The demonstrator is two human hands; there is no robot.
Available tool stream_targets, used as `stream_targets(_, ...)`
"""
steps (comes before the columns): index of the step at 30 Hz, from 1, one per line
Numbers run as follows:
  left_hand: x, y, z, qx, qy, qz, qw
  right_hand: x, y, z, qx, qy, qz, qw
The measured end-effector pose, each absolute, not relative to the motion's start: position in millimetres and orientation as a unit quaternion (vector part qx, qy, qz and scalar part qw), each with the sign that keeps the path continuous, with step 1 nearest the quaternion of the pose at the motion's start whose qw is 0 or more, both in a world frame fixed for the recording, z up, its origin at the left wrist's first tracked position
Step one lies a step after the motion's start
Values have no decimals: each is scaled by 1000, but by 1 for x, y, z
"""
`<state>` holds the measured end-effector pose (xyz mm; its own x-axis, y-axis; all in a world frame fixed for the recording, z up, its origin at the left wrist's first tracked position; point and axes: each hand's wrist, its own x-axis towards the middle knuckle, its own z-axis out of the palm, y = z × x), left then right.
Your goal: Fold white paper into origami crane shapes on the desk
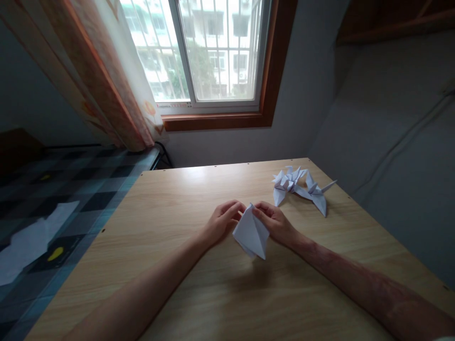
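A folded sheet of white paper (251, 232), roughly diamond-shaped with a crease down its middle, is held up over the wooden table. My right hand (274, 219) pinches its upper corner and right edge, thumb on the front face. At the paper's upper left side is my left hand (224, 219), its fingers bent and closed against the edge; the fingertips are partly hidden behind the paper. Beyond my right hand lie several white origami cranes (289, 182), bunched together, with one crane (314, 190) at the right end of the group.
The pale wooden table (170, 208) ends at a wall with a window (220, 52). To the left is a bed with a checked cover (117, 182), and white paper sheets (33, 241) lie on it. A curtain (95, 71) hangs at the upper left.
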<state>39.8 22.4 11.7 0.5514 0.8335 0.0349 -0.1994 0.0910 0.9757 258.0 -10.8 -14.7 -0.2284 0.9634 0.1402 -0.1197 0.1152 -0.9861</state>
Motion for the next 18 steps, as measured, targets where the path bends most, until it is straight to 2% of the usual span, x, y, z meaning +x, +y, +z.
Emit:
stream_targets(7, 46, 25, 14, 591, 324, 363, 643, 260, -14, -10, -407, -645, 487, 426)
stream_targets(12, 44, 25, 13, 631, 344, 357, 597, 259, -15, -9, -430, -668, 435, 424)
stream_targets(18, 40, 22, 16, 692, 356, 359, 516, 257, -15, -9, -426, -653, 459, 426)
